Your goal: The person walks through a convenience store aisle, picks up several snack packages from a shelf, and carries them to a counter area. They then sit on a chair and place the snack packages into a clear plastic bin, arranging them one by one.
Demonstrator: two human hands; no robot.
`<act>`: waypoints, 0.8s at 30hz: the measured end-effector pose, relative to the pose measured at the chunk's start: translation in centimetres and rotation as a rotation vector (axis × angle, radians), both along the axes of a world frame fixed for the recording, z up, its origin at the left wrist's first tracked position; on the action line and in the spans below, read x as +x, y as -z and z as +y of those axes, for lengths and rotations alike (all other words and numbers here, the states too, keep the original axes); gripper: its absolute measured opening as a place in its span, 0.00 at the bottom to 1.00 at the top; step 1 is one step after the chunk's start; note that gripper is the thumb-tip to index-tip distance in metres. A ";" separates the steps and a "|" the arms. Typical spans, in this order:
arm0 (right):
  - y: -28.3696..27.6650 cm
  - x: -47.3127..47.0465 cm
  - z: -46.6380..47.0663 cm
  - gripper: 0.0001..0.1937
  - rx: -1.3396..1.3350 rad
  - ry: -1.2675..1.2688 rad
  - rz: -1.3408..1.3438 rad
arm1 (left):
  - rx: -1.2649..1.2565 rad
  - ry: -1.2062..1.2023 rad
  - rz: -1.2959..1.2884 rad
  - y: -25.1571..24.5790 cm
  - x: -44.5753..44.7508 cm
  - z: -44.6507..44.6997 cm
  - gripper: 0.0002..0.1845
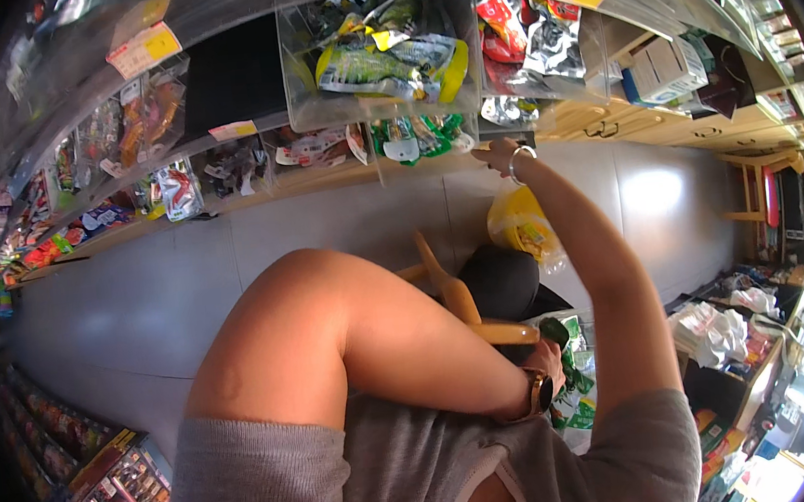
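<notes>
My left hand (549,362), below a wristwatch (542,391), is at several green snack packets (575,379) beside my body. Its fingers are partly hidden, so I cannot tell whether it grips one. My right arm reaches forward, a silver bangle (521,165) at the wrist. The right hand (500,152) is at the front of the lower shelf, just right of a clear bin (383,169) of green-and-white packets (420,137). The fingers look bent and blurred; whether they hold anything is unclear.
Above is a clear bin of yellow-green packets (391,67), with red and silver pouches (526,36) beside it. A wooden chair (459,303) and a yellow bag (521,225) stand below the shelf. Display racks (117,496) rise at lower left; a cluttered counter (729,365) is at right.
</notes>
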State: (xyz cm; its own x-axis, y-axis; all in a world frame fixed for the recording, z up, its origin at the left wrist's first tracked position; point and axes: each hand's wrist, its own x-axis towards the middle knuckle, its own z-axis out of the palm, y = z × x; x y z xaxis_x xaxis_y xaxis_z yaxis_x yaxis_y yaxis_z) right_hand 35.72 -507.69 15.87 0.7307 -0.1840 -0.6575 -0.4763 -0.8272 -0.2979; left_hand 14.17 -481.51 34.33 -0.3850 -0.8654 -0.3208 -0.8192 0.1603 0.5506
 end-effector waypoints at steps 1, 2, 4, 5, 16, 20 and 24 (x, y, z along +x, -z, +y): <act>2.0 1.3 0.2 0.38 0.065 0.355 0.025 | 0.009 -0.027 0.013 0.3 -0.1 -0.1 0.17; 3.5 2.0 0.4 0.38 0.119 0.456 -0.058 | 0.011 -0.046 0.017 0.5 -0.2 -0.5 0.17; 5.8 2.3 1.9 0.33 0.177 0.684 -0.157 | 0.029 -0.084 0.020 0.6 -0.3 -0.9 0.17; 6.2 2.1 2.5 0.28 0.234 0.748 -0.227 | 0.050 -0.097 0.016 0.5 -0.3 -1.0 0.17; -0.4 2.3 2.4 0.09 -0.365 -0.327 -0.142 | 0.059 -0.070 0.000 -2.2 0.4 -2.3 0.14; -2.2 3.7 2.2 0.07 0.020 0.250 0.009 | 0.200 -0.029 0.032 -2.5 1.0 -2.2 0.15; -2.4 5.8 1.9 0.10 -0.227 -0.054 -0.081 | 0.059 -0.074 -0.012 -2.3 0.7 -1.9 0.13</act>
State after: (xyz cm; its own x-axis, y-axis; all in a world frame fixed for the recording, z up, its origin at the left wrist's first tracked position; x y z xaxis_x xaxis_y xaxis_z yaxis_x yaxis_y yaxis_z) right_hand 41.52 -505.79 18.31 0.7924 -0.2794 -0.5423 -0.4116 -0.9010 -0.1372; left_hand 14.90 -483.40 36.62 -0.3168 -0.8707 -0.3762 -0.8343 0.0671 0.5472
